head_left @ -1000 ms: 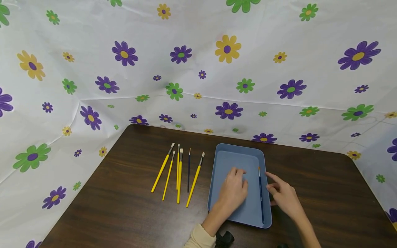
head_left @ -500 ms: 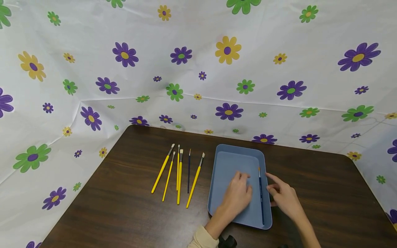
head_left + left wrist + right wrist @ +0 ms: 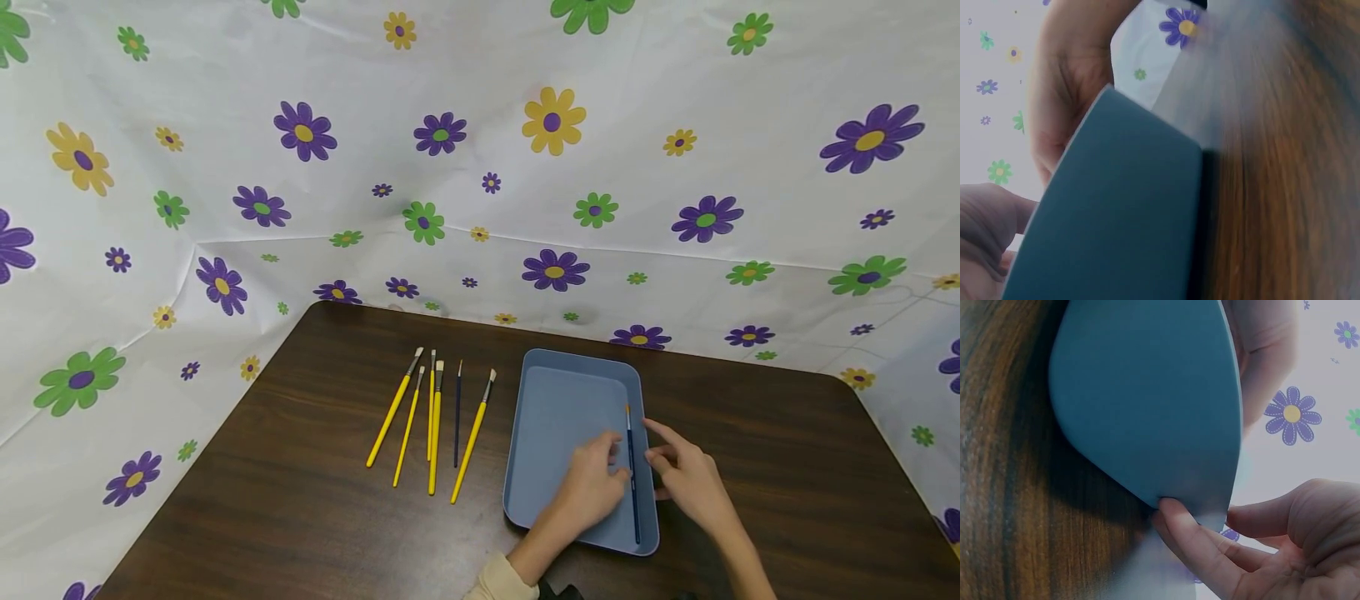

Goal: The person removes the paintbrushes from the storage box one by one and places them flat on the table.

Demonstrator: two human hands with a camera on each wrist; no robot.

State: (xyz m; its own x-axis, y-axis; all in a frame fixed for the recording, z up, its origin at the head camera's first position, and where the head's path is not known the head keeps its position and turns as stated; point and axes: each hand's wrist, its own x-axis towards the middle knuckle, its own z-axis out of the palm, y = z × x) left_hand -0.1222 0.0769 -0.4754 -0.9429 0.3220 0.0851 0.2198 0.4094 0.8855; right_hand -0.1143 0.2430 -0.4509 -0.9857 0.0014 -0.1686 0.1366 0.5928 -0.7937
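Note:
A blue-grey tray lies on the table with a dark blue paintbrush lengthwise inside, along its right wall. My left hand is over the tray, fingers bent, thumb and fingertips close to the brush's left side and holding nothing. At the right wall my right hand grips the tray from outside. The right wrist view shows its fingers against the outer wall and the thumb at the rim. In the left wrist view, the tray wall partly hides both hands.
Left of the tray lie several yellow-handled paintbrushes and one thin dark brush, bristles pointing away. The dark wooden table meets a white flowered cloth at its back and left.
My left hand has moved right across the tray, from its middle to beside the blue paintbrush. My right hand, the tray and the brushes stay where they were.

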